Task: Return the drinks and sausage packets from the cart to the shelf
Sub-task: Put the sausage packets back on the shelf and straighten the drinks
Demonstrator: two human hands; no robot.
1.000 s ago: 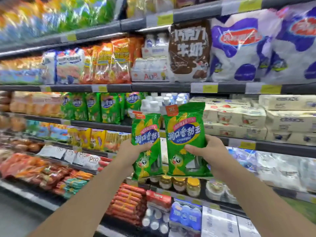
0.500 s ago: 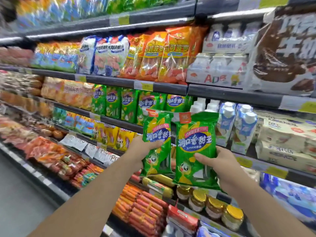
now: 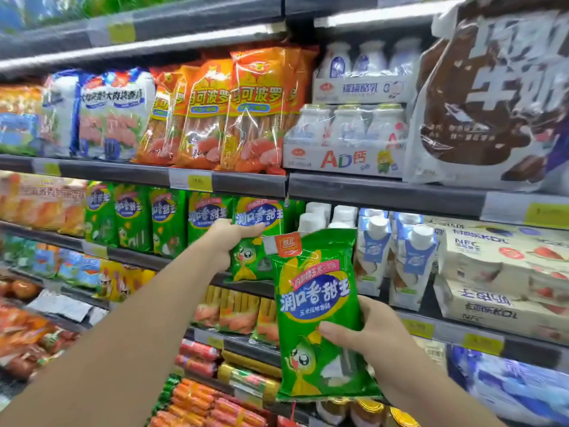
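Observation:
My left hand [image 3: 229,241] grips a green sausage packet [image 3: 257,241] and holds it upright at the right end of the row of matching green packets [image 3: 167,220] on the middle shelf [image 3: 132,257]. My right hand [image 3: 372,337] holds a second green sausage packet [image 3: 317,315] lower and nearer to me, in front of the shelf edge. The cart is out of view.
White and blue drink cartons [image 3: 397,257] stand just right of the green row. Orange sausage bags [image 3: 234,109] and AD milk bottle packs [image 3: 348,137] fill the shelf above. Red sausages [image 3: 209,405] and yellow-lidded jars [image 3: 369,408] lie below.
My left hand has carried its packet up and forward to the shelf's green row. The right hand's packet has stayed lower, and my view has come closer to the shelves.

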